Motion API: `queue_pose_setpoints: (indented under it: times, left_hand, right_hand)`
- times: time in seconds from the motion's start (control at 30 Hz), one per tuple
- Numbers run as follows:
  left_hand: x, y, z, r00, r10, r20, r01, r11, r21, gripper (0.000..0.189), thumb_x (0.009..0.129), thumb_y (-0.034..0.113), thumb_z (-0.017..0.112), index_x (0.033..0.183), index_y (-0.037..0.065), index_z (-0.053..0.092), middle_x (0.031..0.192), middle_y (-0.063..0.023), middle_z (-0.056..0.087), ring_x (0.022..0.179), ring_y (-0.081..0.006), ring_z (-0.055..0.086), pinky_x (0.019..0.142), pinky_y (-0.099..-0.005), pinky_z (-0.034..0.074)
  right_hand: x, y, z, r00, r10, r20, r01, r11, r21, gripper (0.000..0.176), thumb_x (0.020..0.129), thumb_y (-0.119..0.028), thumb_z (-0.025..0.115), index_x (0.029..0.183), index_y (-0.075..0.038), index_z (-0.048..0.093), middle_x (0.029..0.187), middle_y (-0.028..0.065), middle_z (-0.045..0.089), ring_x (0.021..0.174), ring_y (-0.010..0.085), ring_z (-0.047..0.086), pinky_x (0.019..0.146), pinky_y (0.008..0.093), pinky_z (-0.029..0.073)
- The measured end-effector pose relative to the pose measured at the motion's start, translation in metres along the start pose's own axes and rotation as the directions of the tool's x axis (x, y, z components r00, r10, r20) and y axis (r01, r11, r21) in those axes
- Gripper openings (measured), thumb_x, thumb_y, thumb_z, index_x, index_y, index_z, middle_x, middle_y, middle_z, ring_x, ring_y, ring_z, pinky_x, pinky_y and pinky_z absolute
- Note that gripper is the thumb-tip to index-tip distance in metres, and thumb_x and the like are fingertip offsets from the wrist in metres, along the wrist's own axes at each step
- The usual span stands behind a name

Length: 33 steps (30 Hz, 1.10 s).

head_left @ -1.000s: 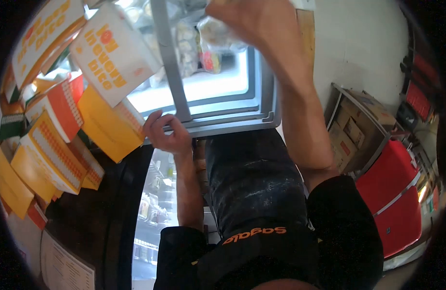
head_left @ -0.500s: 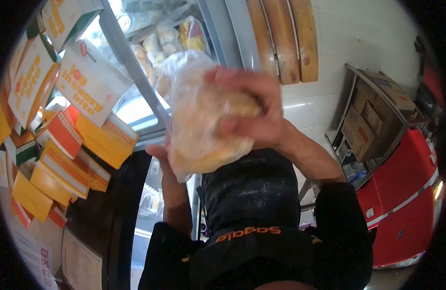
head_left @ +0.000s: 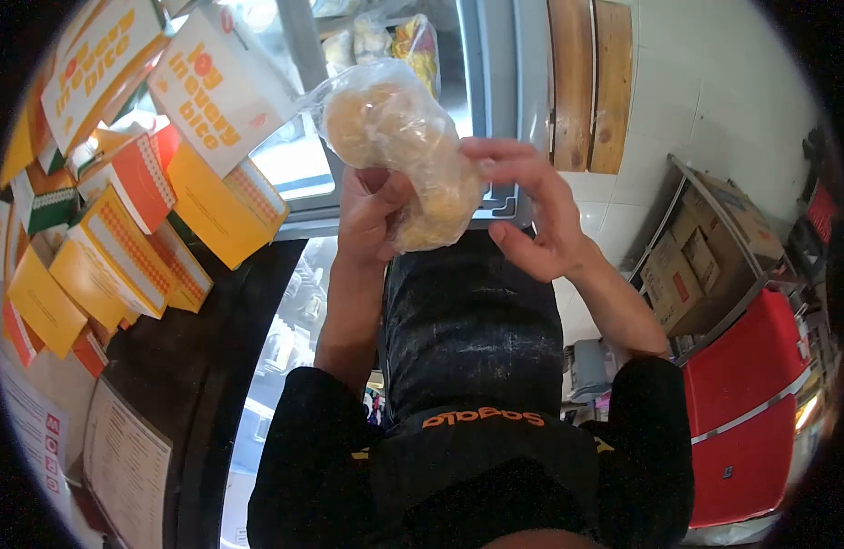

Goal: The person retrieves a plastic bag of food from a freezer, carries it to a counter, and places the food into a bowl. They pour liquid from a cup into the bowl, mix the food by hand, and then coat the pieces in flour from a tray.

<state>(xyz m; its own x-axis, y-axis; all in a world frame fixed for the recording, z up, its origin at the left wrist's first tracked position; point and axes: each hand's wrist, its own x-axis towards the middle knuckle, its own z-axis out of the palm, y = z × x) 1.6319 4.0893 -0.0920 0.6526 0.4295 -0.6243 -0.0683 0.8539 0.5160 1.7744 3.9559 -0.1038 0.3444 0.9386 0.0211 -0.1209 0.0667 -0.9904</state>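
A clear plastic bag of pale yellow, rounded food pieces is held up in front of my body. My left hand grips it from below on its left side, thumb across the plastic and the other fingers partly hidden behind it. Its loose, crinkled end points up and left. My right hand is open at the bag's right side, thumb and fingers spread, with the upper fingertips right at the plastic. Beyond the bag is a lit glass-doored chiller with more bagged food inside.
Printed cartons and yellow boxes are stacked on the dark counter at left, near a printed sheet. To the right are a rack of cardboard boxes and red chairs. Wooden slats stand at the back.
The bag has turned and now hangs in my left hand. My right hand has let go of it, opening and moving to its right side. The view has shifted slightly.
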Motion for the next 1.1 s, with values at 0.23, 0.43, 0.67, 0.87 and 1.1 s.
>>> queue_pose_setpoints:
  times: [0.23,0.43,0.67,0.87,1.1]
  left_hand:
    - [-0.006,0.014,0.003,0.980,0.139,-0.145,-0.109,0.975,0.194,0.061,0.078,0.003,0.060,0.128,0.003,0.027,0.124,-0.0130,0.040,0.111,-0.0207,0.044,0.088,-0.0335,0.042]
    - [-0.022,0.029,-0.019,0.969,0.193,-0.151,-0.187,0.981,0.056,0.052,0.085,0.015,0.047,0.133,0.008,0.027,0.124,-0.0105,0.042,0.112,-0.0200,0.043,0.085,-0.0354,0.041]
    - [-0.036,0.042,-0.027,0.957,0.280,-0.070,-0.279,0.960,0.023,0.044,0.085,0.016,0.049,0.126,0.003,0.037,0.116,-0.0108,0.047,0.102,-0.0189,0.047,0.082,-0.0350,0.042]
    - [-0.041,0.044,-0.047,0.871,0.418,-0.258,-0.425,0.905,0.029,0.030,0.084,0.015,0.051,0.110,0.002,0.045,0.110,-0.0105,0.049,0.099,-0.0197,0.047,0.082,-0.0341,0.042]
    - [-0.047,0.038,-0.034,0.915,0.317,-0.250,-0.293,0.947,0.128,0.061,0.072,0.027,0.068,0.119,0.002,0.036,0.116,-0.0111,0.044,0.105,-0.0207,0.045,0.089,-0.0352,0.037]
  right_hand:
    - [0.029,-0.012,0.032,0.928,0.371,-0.016,-0.370,0.928,0.028,0.082,0.066,-0.020,0.073,0.131,-0.008,0.024,0.123,0.0173,0.041,0.114,0.0266,0.043,0.088,0.0383,0.042]
    - [0.043,0.000,0.038,0.854,0.505,0.126,-0.494,0.711,0.501,0.079,0.069,-0.014,0.065,0.134,-0.010,0.019,0.123,0.0166,0.043,0.113,0.0246,0.044,0.092,0.0370,0.038]
    - [0.054,-0.007,0.045,0.792,0.526,0.310,-0.548,0.389,0.741,0.074,0.070,-0.019,0.052,0.134,-0.005,0.018,0.125,0.0191,0.042,0.114,0.0297,0.044,0.095,0.0418,0.036]
    - [0.051,0.012,0.056,0.663,0.426,0.615,-0.578,-0.230,0.783,0.075,0.066,-0.021,0.053,0.131,-0.001,0.023,0.124,0.0298,0.034,0.103,0.0452,0.046,0.079,0.0576,0.042]
    - [0.054,0.009,0.069,0.599,0.429,0.676,-0.647,-0.239,0.724,0.072,0.070,-0.021,0.052,0.133,-0.003,0.022,0.125,0.0281,0.035,0.105,0.0421,0.047,0.080,0.0561,0.042]
